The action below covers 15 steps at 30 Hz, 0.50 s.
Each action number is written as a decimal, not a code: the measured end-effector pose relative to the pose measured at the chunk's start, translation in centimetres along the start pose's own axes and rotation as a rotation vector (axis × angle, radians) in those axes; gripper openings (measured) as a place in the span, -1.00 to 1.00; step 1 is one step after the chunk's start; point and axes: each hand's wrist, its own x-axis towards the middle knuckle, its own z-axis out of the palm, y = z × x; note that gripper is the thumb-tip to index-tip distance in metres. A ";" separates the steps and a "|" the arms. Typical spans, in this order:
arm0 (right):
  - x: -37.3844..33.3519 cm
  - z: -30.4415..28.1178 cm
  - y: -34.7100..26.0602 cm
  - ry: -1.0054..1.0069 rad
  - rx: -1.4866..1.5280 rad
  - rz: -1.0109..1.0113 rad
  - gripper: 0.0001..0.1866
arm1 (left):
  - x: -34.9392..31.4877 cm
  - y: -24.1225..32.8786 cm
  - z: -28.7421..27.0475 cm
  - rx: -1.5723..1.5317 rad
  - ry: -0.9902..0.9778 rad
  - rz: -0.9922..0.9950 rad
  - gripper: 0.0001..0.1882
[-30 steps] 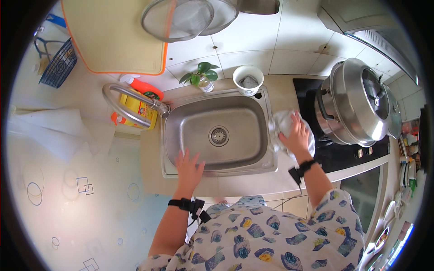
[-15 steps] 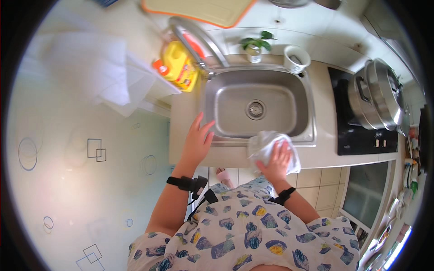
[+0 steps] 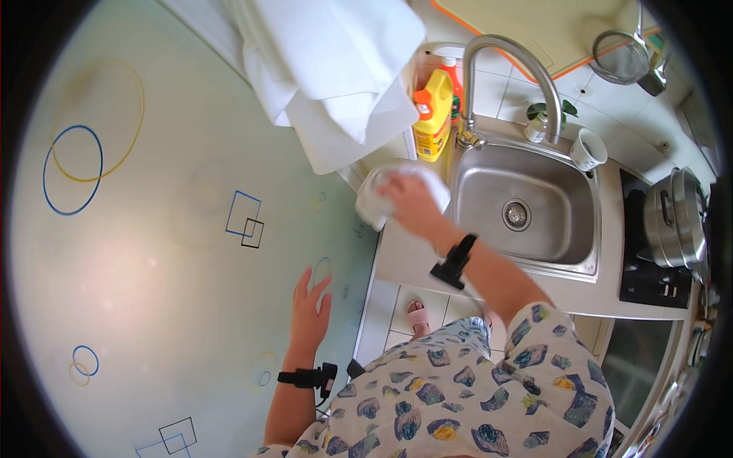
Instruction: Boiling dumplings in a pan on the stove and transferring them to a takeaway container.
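Bordering the sink [image 3: 546, 229] — beige counter [image 3: 416, 256] beneath white cloth [image 3: 370, 204].

Bright, diffuse light. Pale panel [image 3: 175, 305], left: small glare spots. Steel sink [image 3: 489, 221] glints softly. Right hand [image 3: 416, 202] and white cloth [image 3: 371, 200] motion-blurred. Fisheye bends edges; corners black.

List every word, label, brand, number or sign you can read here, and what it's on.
Nothing reads clearly.
Yellow bottle: printed label, too small.
Red bottle: partly hidden label, too small.
Black cooktop: pale marks, too small.
Pale panel: circles and squares, no words visible.
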 end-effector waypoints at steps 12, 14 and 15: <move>-6.1 5.0 -0.2 -0.235 -0.195 0.192 -0.08 | -2.3 -3.0 0.8 -0.004 -0.107 0.011 -0.67; -10.0 5.3 -4.0 -0.305 -0.161 0.042 -0.07 | -1.5 -3.3 1.5 -0.014 -0.135 0.032 -0.68; -11.8 4.8 -5.2 -0.330 -0.124 -0.016 -0.19 | -0.9 -3.3 1.7 0.063 -0.125 0.080 -0.69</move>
